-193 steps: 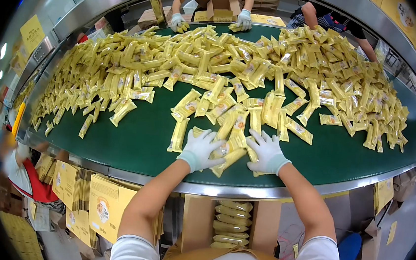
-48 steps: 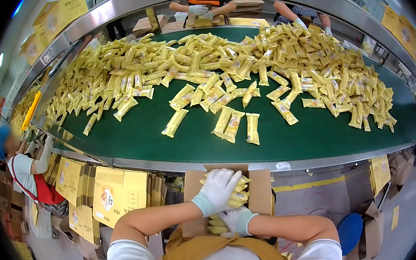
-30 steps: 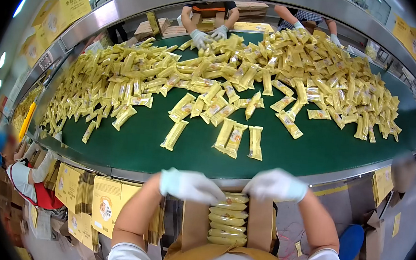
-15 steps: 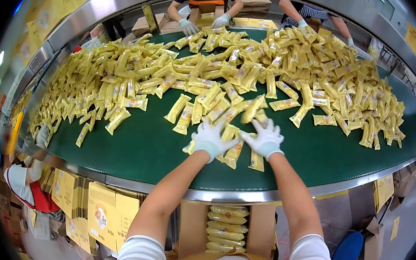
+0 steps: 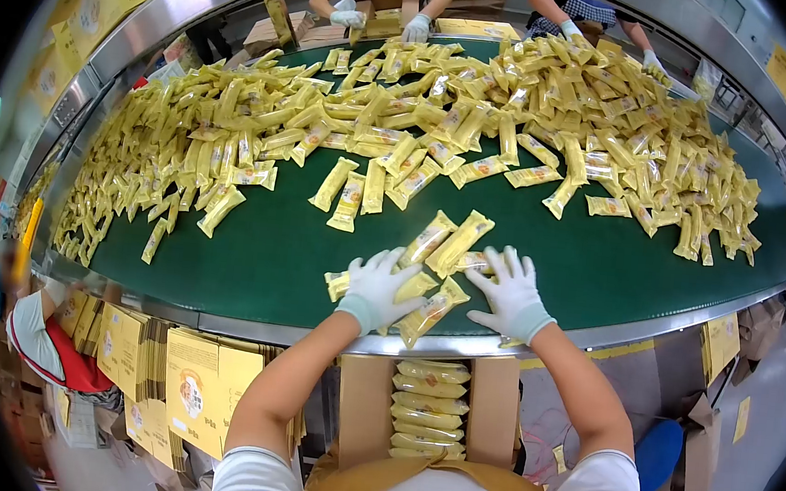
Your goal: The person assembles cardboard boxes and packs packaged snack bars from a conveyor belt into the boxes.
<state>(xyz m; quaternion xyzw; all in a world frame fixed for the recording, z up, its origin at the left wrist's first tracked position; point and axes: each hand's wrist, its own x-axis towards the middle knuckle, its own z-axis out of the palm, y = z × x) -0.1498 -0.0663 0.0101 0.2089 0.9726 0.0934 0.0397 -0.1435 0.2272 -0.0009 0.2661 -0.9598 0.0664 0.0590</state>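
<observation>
My left hand [image 5: 378,289], in a white glove, rests with spread fingers over several yellow wrapped snack packets [image 5: 414,288] near the table's front edge. My right hand [image 5: 512,298], gloved too, has its fingers apart and touches a packet [image 5: 472,262] on its left side. Between the hands lie a tilted packet [image 5: 432,313] at the metal rim and two longer ones [image 5: 461,243] farther in. Parts of the packets under my left palm are hidden. Below the rim, an open carton [image 5: 365,402] holds a row of packets [image 5: 429,403].
A big heap of packets [image 5: 609,124] covers the far side of the green table [image 5: 298,265]. Across it, co-workers' gloved hands [image 5: 417,29] are at the heap. Stacked yellow cartons [image 5: 197,397] stand at lower left, with another person [image 5: 58,338] beyond. A blue stool [image 5: 656,460] is at right.
Both my hands have drawn back toward the front edge, and a small group of packets has come with them, away from the heap. A co-worker's hand across the table has lifted a packet.
</observation>
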